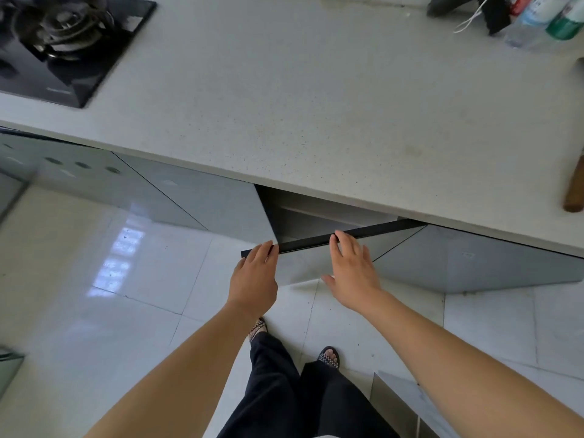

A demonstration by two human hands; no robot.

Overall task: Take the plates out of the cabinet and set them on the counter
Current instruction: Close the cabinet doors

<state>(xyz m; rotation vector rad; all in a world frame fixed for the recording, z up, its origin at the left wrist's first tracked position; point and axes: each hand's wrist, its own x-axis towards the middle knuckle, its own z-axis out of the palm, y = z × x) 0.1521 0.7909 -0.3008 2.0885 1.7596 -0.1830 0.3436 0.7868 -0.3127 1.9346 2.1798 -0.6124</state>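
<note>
From the head camera, looking down past both forearms, a cabinet door (319, 263) under the counter (284, 105) stands partly swung out towards the person. Its dark top edge (331, 237) is the long axis in view: it runs from lower left to upper right, the free end at lower left and the hinged end tucked under the counter lip at upper right. The grey glossy face of the door points towards the person and to the right.

The left hand (254, 276) lies over the free end of that top edge, fingers together and curled over it, thumb side hidden; whether it truly clamps the edge cannot be told. The right hand (352, 273) is further along the same edge, fingers spread and flat, fingertips (339, 237) touching the edge, thumb out to the left against the door face, gripping nothing.

Behind the door the cabinet opening (303, 216) shows a dark interior with a pale shelf edge. No plates can be seen in it from here; the counter overhang and the door hide most of the inside.

On the counter, a black gas hob (63, 42) sits at the far left, bottles (543, 17) and a dark object with a white cord at the far right, and a brown wooden handle (575, 188) at the right edge. The broad middle of the counter, above the opening, is bare. Below, the person's dark trousers (300, 393) and patterned sandals (330, 357) stand on glossy white floor tiles (110, 279), just in front of the door.
</note>
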